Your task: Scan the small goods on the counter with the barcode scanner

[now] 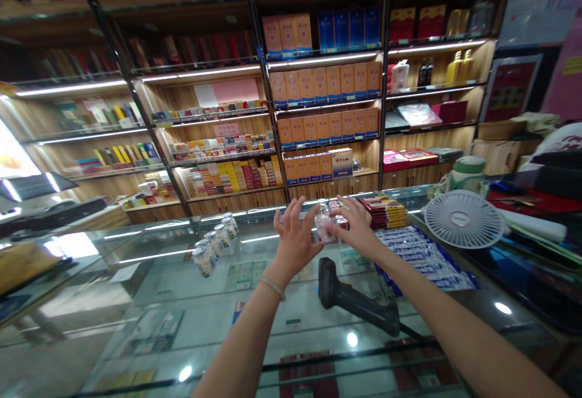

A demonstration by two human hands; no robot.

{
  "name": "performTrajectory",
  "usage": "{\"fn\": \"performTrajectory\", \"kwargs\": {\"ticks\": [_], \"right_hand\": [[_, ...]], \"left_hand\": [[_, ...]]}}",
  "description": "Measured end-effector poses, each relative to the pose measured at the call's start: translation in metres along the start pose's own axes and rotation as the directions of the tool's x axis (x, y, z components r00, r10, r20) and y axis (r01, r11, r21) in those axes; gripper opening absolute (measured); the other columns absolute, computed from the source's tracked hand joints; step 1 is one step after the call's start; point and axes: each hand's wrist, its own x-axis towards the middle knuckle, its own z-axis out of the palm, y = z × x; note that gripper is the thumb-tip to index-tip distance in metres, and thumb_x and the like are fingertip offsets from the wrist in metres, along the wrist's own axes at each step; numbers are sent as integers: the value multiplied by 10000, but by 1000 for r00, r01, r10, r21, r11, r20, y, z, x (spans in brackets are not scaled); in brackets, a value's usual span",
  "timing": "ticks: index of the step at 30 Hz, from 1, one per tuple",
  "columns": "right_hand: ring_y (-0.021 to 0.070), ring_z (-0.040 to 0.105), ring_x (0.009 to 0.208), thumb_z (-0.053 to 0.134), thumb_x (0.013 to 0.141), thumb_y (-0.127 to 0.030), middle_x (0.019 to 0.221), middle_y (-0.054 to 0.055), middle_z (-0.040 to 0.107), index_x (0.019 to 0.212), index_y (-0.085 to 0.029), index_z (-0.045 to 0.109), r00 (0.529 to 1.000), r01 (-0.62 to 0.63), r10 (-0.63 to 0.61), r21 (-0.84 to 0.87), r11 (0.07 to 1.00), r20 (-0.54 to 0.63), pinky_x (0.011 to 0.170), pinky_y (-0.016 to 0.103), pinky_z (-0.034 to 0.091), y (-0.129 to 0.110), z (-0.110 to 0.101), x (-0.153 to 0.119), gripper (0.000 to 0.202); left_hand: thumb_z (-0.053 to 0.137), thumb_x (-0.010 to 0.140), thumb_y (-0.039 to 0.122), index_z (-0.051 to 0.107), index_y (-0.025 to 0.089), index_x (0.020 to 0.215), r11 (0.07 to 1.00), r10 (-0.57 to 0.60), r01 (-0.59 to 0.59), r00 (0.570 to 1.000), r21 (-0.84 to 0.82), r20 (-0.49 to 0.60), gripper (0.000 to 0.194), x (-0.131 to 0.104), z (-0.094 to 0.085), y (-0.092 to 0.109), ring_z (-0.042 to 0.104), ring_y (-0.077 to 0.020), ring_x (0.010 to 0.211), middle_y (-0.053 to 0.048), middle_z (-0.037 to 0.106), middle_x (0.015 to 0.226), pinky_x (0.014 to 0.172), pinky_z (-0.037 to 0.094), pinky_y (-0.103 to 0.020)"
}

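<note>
Over the glass counter (268,301), a small clear jar (323,223) with pinkish contents is between my two hands. My left hand (294,234) grips its left side with thumb and index finger; the other fingers are raised and apart. On the jar's other side, my right hand (357,226) has its thumb and fingers against it. Some small packets behind my hands are partly hidden. Just below the jar lies a black handheld barcode scanner (354,301), its cable running right under my right forearm. To the left stands a slanting row of several similar small jars (216,242).
Blue-and-white packets (425,258) are fanned out on the right, beside stacked red-and-yellow packs (384,211). A white round fan (464,219) and a green-lidded jug (468,174) stand farther right. Lit wooden shelves (334,177) with boxed goods line the back.
</note>
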Motion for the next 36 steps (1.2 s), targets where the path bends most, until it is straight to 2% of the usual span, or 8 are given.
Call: {"fn": "performTrajectory", "kwargs": {"ticks": [3, 5, 14, 17, 21, 27, 32, 36], "right_hand": [[313, 274, 1469, 600, 885, -573, 1569, 42, 408, 1223, -347, 673, 1000, 15, -15, -21, 1000, 11, 1154, 586, 236, 4, -11, 4, 413], [319, 245, 1480, 605, 884, -568, 1592, 37, 367, 1258, -355, 661, 999, 30, -29, -40, 999, 16, 1163, 586, 223, 6, -16, 6, 434], [341, 218, 1482, 660, 856, -531, 1599, 9, 364, 1068, -347, 745, 991, 111, -105, -67, 992, 84, 1161, 614, 187, 6, -22, 7, 294], [341, 224, 1483, 638, 863, -549, 1600, 10, 363, 1031, -329, 745, 995, 82, -79, -38, 996, 63, 1161, 616, 191, 6, -22, 7, 297], [331, 233, 1483, 586, 872, -624, 1596, 37, 353, 1032, -314, 732, 999, -28, 30, 76, 997, -29, 1161, 615, 210, 4, -19, 7, 378], [336, 213, 1487, 572, 853, -673, 1591, 59, 345, 989, -292, 730, 983, -120, 145, 208, 971, -110, 1172, 609, 208, -1, -8, 3, 435], [328, 239, 1479, 562, 858, -668, 1586, 57, 355, 991, -287, 724, 979, -136, 167, 240, 961, -116, 1176, 592, 211, 0, -3, 1, 434], [338, 254, 1468, 551, 855, -682, 1569, 62, 382, 943, -285, 719, 973, -156, 191, 243, 957, -130, 1164, 618, 205, 2, -3, 2, 440]], "left_hand": [[796, 698, 351, 450, 330, 1470, 998, 63, -64, 998, 23, 30, 847, 0, -2, -3, 328, -358, 1448, -135, 371, 1566, 1207, 56, -561], [797, 694, 299, 444, 365, 1474, 994, 98, -100, 994, 39, 47, 859, 0, -2, -4, 344, -361, 1439, -114, 372, 1573, 1212, 38, -567], [709, 785, 204, 392, 478, 1482, 973, 217, -222, 973, 66, 73, 813, 1, -5, -9, 358, -332, 1446, -53, 384, 1580, 1216, 18, -575], [735, 769, 225, 390, 458, 1489, 986, 155, -159, 984, 50, 85, 831, 1, -2, -9, 323, -353, 1463, -70, 320, 1615, 1211, 34, -579], [769, 759, 377, 399, 315, 1502, 999, -30, 30, 997, -10, 68, 832, 2, 2, -7, 267, -367, 1485, -163, 258, 1622, 1198, 99, -570], [752, 703, 653, 601, 225, 1195, 987, -115, 119, 992, -109, 43, 669, 0, 4, 6, 298, -364, 1457, -187, 368, 1544, 1187, 137, -581], [724, 796, 530, 647, 231, 1086, 981, -177, 172, 983, -90, -49, 423, 1, 2, 13, 320, -343, 1444, -160, 406, 1524, 1186, 138, -565], [709, 818, 490, 667, 247, 1110, 981, -179, 170, 978, -89, -106, 383, 4, -3, 9, 301, -342, 1449, -130, 395, 1535, 1186, 158, -556]]}}
